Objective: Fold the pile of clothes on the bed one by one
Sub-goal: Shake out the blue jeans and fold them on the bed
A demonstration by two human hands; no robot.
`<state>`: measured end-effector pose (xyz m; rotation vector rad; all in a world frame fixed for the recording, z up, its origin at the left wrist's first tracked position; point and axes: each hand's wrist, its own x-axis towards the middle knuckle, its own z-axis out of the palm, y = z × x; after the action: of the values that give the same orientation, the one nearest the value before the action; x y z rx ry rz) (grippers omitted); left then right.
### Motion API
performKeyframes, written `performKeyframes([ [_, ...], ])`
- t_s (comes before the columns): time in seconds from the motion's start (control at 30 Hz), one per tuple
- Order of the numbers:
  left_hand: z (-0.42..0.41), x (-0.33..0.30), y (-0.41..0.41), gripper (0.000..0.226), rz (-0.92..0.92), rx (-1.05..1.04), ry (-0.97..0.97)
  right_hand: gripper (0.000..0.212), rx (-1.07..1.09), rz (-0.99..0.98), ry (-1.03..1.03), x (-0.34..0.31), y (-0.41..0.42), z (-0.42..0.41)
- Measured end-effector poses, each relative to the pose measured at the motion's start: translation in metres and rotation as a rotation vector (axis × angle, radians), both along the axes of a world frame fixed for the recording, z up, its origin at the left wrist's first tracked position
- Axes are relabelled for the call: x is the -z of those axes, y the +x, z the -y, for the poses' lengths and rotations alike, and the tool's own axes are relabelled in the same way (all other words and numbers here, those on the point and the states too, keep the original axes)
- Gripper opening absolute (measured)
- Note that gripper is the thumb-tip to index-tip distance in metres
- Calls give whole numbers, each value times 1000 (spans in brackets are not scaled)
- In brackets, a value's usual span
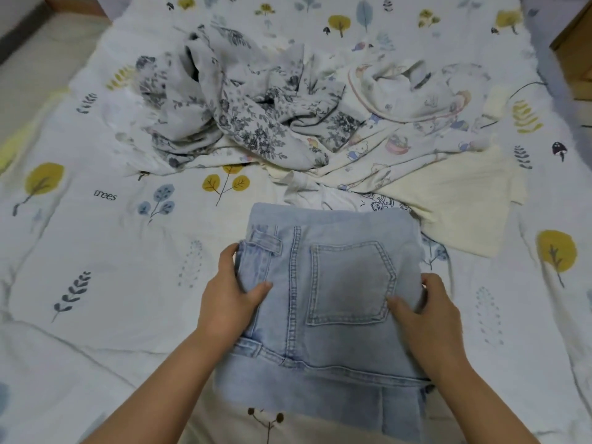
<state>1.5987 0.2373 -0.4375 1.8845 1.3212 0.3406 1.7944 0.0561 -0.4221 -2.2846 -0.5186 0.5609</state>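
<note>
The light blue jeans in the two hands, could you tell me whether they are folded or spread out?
Folded: the jeans form a compact block, back pocket up, gripped by left hand and right hand.

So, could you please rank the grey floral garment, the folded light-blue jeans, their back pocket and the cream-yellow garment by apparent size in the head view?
1. Grey floral garment, crumpled.
2. Folded light-blue jeans; nearness inflates them, so first place is unsure.
3. Cream-yellow garment, partly covered.
4. Back pocket.
</note>
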Motion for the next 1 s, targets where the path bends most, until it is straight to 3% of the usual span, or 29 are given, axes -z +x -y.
performKeyframes([
  [0.5, -71, -43, -196, 72, 66, -329, 71, 30, -355, 76, 95, -42, -148, -147],
  [1.0, -145, -22, -403, 75, 136, -827, 28, 28, -839, 163, 47, -40, -343, -358],
])
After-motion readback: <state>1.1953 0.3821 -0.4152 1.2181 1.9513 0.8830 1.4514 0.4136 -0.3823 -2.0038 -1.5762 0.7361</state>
